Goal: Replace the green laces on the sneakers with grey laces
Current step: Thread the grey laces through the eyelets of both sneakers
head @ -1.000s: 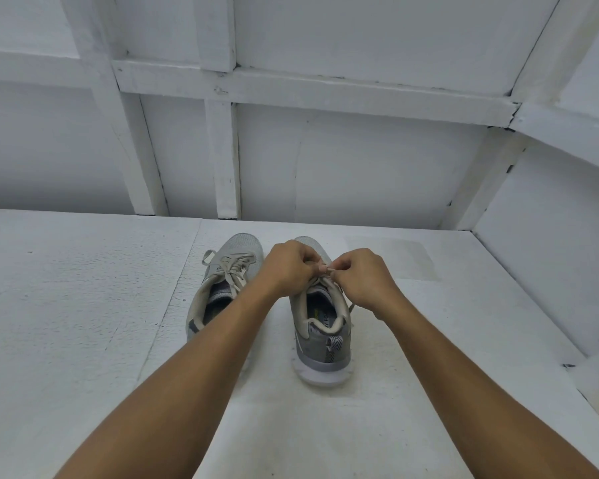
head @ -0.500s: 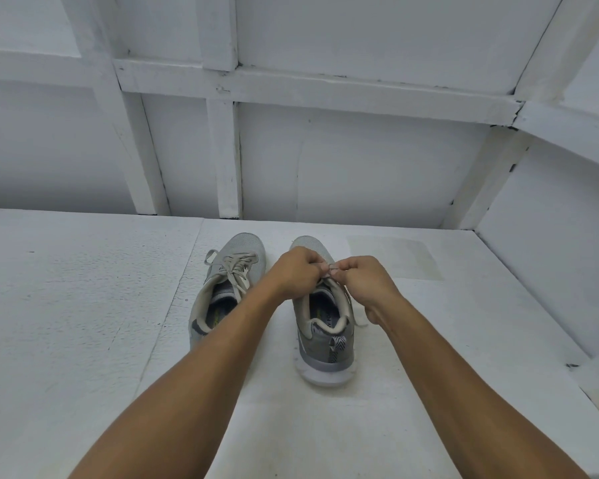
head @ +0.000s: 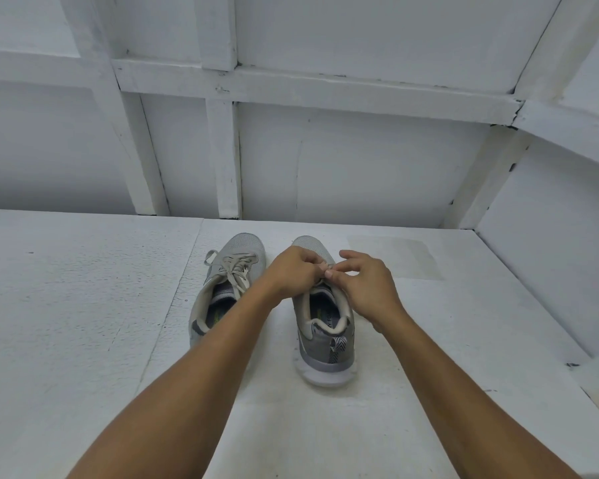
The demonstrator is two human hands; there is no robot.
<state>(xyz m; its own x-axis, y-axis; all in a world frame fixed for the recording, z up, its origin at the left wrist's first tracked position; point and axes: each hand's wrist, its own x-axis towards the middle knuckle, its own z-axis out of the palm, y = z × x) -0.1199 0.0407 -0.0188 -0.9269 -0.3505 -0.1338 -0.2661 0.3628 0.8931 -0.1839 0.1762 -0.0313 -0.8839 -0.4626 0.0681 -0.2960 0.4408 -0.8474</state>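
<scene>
Both sneakers stand side by side on the bench [head: 83, 305], near its far edge and about midway along it. Left sneaker [head: 246, 245] is fully laced, its laces [head: 237, 271] pale; you can't call them grey or green in this light. You work on the right sneaker [head: 325, 347].

Your left hand [head: 291, 271] is curled, fingertips pinching at the top eyelets. Your right hand [head: 367, 288] meets it there, thumb and forefinger pinched, the other fingers fanned loose. A bit of lace [head: 320, 281] shows just under the pinch; most of it is hidden by your hands. The two hands touching likely means you are passing or tightening a lace end.

Heels face you so the eyelets open toward your hands. Toes point at the far wall [head: 360, 167]. Long axes run near-to-far, roughly parallel; the left sneaker's toe leans slightly right.
</scene>
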